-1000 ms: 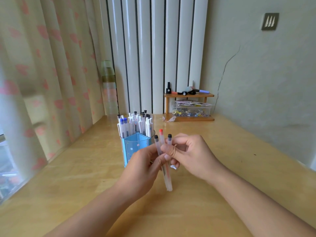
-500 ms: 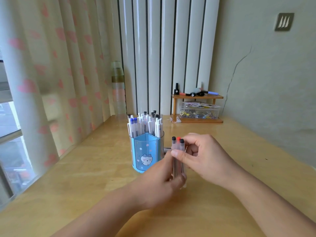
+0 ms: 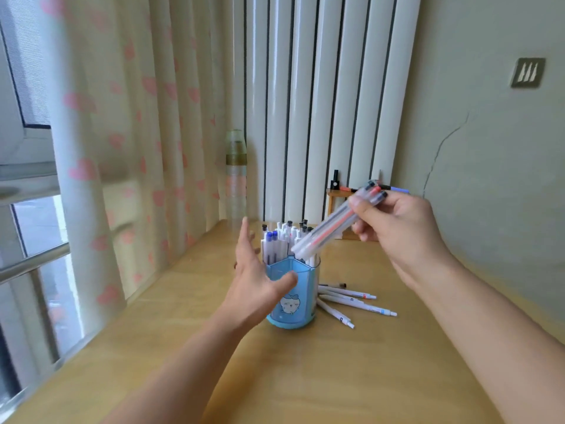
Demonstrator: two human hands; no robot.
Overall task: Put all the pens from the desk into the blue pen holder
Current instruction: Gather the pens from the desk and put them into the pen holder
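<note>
Three pens point(image 3: 333, 228) pinched in right hand point(image 3: 397, 228), tips over holder point(image 3: 301, 289) | left hand point(image 3: 253, 280) open, thumb on holder | loose pens point(image 3: 351, 298) on desk point(image 3: 305, 377)

No readable text anywhere; the blue pen holder point(image 3: 293, 296), lower centre of the frame, carries only a cartoon face.

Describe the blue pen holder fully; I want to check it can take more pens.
The blue pen holder is translucent plastic with a cartoon face on its front panel and a rounded base. It stands upright on the wooden desk, crowded with white pens. The left hand rests against its left side, thumb across the front.
</note>
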